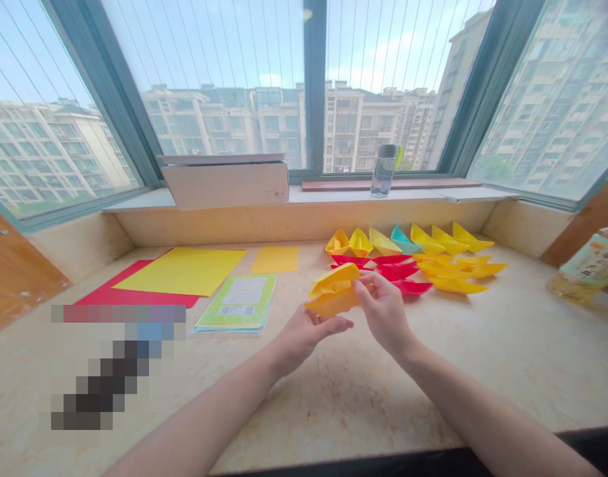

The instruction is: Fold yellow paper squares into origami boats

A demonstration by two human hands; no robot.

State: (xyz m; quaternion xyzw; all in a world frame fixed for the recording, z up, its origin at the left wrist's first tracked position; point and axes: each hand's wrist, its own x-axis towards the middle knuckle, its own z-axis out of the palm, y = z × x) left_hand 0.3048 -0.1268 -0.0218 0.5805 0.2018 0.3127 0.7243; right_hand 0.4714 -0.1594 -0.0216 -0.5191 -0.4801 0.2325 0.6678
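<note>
A folded yellow paper boat [334,289] is held up above the counter between both hands. My left hand [311,334] grips it from below and the left, the thumb stretched along the near side. At its right end, my right hand [383,311] pinches the paper between thumb and fingers. Just behind stand rows of finished paper boats: yellow ones [457,285], red ones [408,287] and a teal one [404,238] in the back row. The right hand is nearest to the red boats and partly covers them.
At the left lie a yellow sheet [185,270] on a red sheet [115,285], a small orange-yellow square [275,259] and a green paper pack [239,301]. A white box [224,185] and water bottle [383,172] stand on the sill. Another bottle [589,265] is at right. A blurred patch covers the left front.
</note>
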